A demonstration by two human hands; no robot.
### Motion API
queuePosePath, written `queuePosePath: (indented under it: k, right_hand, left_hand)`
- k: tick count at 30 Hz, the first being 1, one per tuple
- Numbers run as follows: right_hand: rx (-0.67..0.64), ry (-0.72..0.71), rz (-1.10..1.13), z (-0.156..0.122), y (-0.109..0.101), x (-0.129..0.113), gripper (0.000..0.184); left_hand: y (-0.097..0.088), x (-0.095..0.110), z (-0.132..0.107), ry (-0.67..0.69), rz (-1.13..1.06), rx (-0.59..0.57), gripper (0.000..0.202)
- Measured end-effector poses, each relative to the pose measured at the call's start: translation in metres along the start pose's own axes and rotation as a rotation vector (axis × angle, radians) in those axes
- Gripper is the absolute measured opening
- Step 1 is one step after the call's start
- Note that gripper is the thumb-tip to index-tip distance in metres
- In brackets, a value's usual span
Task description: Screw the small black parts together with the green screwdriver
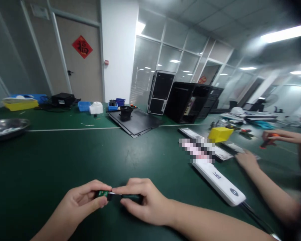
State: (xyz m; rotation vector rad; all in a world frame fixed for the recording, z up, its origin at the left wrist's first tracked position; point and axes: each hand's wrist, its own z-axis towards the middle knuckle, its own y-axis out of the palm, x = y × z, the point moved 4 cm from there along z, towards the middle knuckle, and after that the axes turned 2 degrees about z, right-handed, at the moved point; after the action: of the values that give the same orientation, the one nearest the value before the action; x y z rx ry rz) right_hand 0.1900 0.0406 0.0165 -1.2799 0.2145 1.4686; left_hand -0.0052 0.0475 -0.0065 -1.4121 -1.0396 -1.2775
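- Well, head view: my left hand [81, 202] pinches a small green part [102, 193] between thumb and forefinger, low over the table [65, 157].
- My right hand [144, 201] is closed round a black tool [130, 197], and its thin tip meets the green part from the right.
- Tool and part share one long axis, running left to right, with the tip pointing left.
- Farther right, a co-worker's hand [248, 160] rests beside a white strip [218, 179].
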Motion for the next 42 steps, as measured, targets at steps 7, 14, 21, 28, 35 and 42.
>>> queuePosePath:
  k: [7, 14, 21, 28, 35, 42]
  right_hand:
    - [-0.025, -0.009, -0.098, -0.004, 0.002, 0.004, 0.036]
    - [-0.020, -0.003, -0.152, -0.005, 0.003, 0.005, 0.035]
    - [0.031, 0.005, -0.121, -0.003, -0.001, 0.005, 0.037]
    - [0.078, 0.009, -0.056, 0.000, -0.002, 0.005, 0.036]
    - [0.028, 0.012, -0.033, 0.000, 0.000, 0.004, 0.035]
    - [0.014, 0.045, -0.012, -0.001, 0.001, 0.006, 0.037]
  left_hand:
    - [-0.011, -0.021, 0.005, -0.148, -0.198, 0.108, 0.037]
    - [-0.012, -0.024, 0.005, -0.069, 0.036, 0.123, 0.043]
    - [-0.007, -0.022, 0.000, -0.074, 0.053, 0.084, 0.053]
    - [-0.002, -0.003, -0.001, 0.012, -0.034, 0.022, 0.042]
    - [0.004, 0.005, -0.004, 0.078, -0.029, -0.075, 0.019]
    - [0.003, 0.003, -0.004, 0.044, -0.019, -0.061, 0.036]
